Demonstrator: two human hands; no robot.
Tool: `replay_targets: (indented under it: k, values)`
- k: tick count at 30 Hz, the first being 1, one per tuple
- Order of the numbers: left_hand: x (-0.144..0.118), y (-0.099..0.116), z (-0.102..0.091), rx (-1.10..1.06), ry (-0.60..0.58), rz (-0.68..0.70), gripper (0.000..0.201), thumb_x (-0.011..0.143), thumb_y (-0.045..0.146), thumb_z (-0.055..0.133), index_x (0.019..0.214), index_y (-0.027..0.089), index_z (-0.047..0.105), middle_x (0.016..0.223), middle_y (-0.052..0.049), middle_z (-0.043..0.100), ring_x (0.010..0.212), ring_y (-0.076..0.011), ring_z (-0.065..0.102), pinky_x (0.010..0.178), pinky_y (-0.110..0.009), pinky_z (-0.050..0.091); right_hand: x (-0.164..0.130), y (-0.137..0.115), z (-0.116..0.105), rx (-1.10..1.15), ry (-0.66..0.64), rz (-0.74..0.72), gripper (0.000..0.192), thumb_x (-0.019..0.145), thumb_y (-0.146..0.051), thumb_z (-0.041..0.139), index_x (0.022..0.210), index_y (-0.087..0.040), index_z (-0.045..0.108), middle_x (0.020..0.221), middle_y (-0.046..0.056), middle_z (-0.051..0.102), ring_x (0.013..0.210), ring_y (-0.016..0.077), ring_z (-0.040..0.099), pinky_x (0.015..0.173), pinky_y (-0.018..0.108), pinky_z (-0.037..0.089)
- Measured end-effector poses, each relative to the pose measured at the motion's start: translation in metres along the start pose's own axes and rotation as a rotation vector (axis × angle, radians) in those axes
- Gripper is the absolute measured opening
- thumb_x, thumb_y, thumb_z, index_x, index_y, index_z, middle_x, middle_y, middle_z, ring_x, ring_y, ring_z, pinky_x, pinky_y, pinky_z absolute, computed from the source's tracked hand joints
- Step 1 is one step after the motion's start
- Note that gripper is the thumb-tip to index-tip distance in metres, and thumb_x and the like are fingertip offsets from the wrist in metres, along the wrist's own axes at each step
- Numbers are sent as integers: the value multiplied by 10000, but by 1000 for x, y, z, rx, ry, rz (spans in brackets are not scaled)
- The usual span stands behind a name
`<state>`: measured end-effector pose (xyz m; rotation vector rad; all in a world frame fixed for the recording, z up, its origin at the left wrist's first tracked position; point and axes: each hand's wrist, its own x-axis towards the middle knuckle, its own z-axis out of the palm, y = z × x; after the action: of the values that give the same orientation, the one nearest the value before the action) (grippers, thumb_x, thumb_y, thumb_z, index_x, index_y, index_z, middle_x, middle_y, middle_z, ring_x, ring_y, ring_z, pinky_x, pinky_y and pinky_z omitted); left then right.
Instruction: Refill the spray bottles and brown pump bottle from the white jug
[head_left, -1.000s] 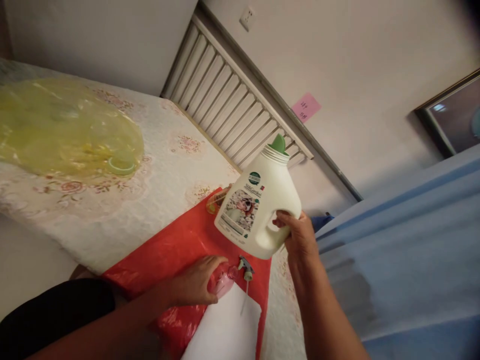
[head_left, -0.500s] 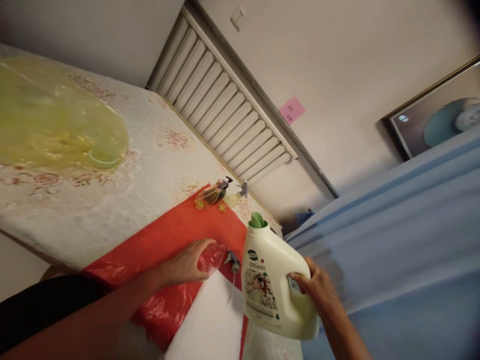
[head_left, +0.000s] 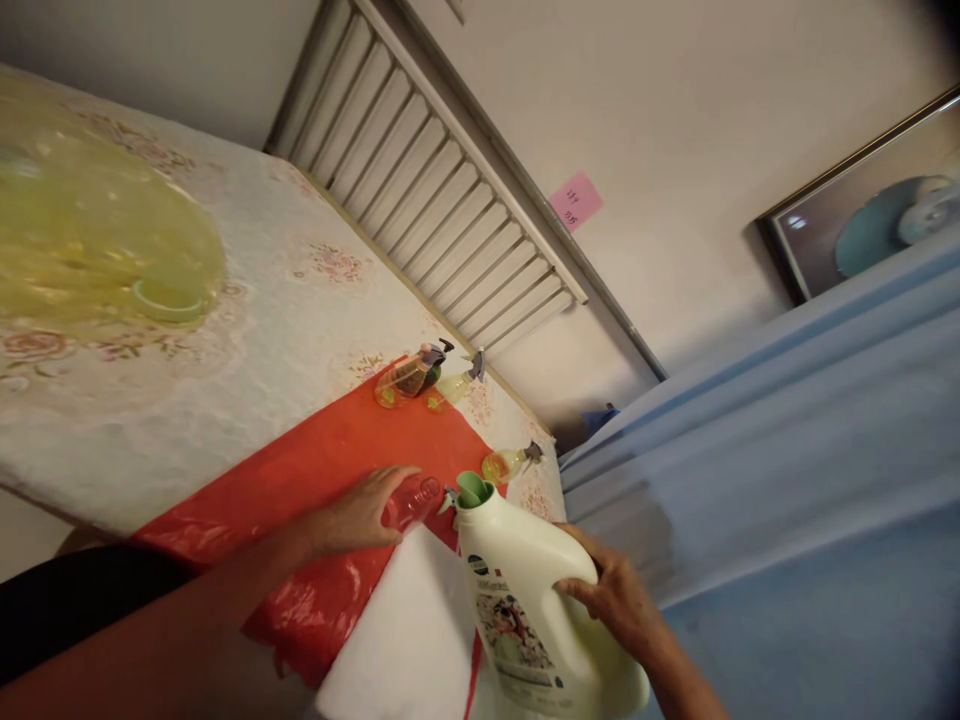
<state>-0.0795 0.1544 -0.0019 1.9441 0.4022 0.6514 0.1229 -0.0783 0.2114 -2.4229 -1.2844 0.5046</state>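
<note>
My right hand [head_left: 611, 590] grips the handle of a large cream-white detergent jug [head_left: 517, 610]. The jug is uncapped, with a green spout in its mouth, and leans toward the left. My left hand [head_left: 360, 515] is closed round a clear bottle [head_left: 411, 502] without a top, through which the red sheet shows. The bottle's open neck points toward the jug's mouth, a short way apart. A spray head [head_left: 448, 500] lies just beyond the bottle, partly hidden by the jug. Beneath them are a red plastic sheet [head_left: 322, 440] and a white block or pad [head_left: 405, 630].
Spray bottles stand at the back: a brownish one [head_left: 405, 378], a pale one [head_left: 454, 385] and another pale one [head_left: 510, 462]. A yellow plastic bag [head_left: 97, 220] fills the far left of the flowered tablecloth [head_left: 277, 330]. A radiator [head_left: 427, 180] and blue curtain [head_left: 787, 440] border the table.
The jug has moved left, tipping further toward the bottle. A third standing spray bottle has come into view behind it. The left hand still holds the clear bottle.
</note>
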Motion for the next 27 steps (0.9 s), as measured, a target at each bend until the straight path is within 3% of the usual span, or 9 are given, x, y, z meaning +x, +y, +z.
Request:
replay_targets:
  k: [6,14,21,27]
  values:
    - [0,3,-1,13,-9,-15,720,704,315,674,1372,218,425,1450,-122,499,1364,-299,439,1134,-438,365,1,-2,3,-37,-63,8,508,716,-357,738,1202,-222,676,1003,47,740,763,236,655,582,263,522]
    - [0,4,-1,18,32,2,612,756,374,636,1326,225,469,1394,-104,556,1301,-284,513,1101,-410,405,7,-2,3,-43,-86,-78,476,730,-363,745,1182,-229,684,1076,37,732,994,294,665,873,336,530]
    - [3,-4,2,23,7,22,649,755,397,646,1349,217,453,1411,-120,541,1301,-294,509,1097,-426,401,9,-9,1,-69,-126,-83,458,738,-315,735,1188,-254,676,965,6,735,946,280,668,844,322,533]
    - [2,-6,3,13,7,15,656,736,374,650,1346,233,455,1404,-103,548,1310,-290,502,1099,-420,396,11,-11,0,-78,-131,-69,453,733,-299,718,1179,-236,670,985,12,738,935,273,671,846,328,536]
